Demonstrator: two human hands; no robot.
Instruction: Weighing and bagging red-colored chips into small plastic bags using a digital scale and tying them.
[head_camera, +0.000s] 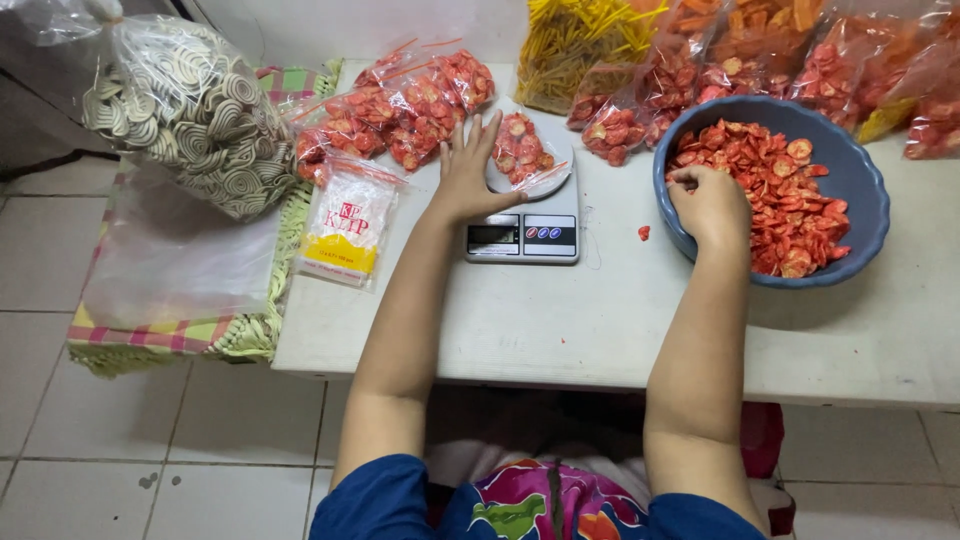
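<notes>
A small clear bag of red round crackers (522, 148) lies on the pan of a grey digital kitchen scale (524, 236) on a white table (560, 330). My left hand (468, 175) rests flat with fingers spread at the bag's left edge, touching it. My right hand (708, 205) is curled inside a blue bowl (868, 190) full of loose red crackers (790, 190), fingers closed among them at the bowl's left side. What the fingers hold is hidden.
Several filled bags of red crackers (400, 110) lie left of the scale, beside a pack of empty plastic bags (345, 230). Big bags of yellow sticks (575, 45) and orange-red snacks (800, 60) line the back. A large bag of spiral crackers (190, 115) sits on a side stool.
</notes>
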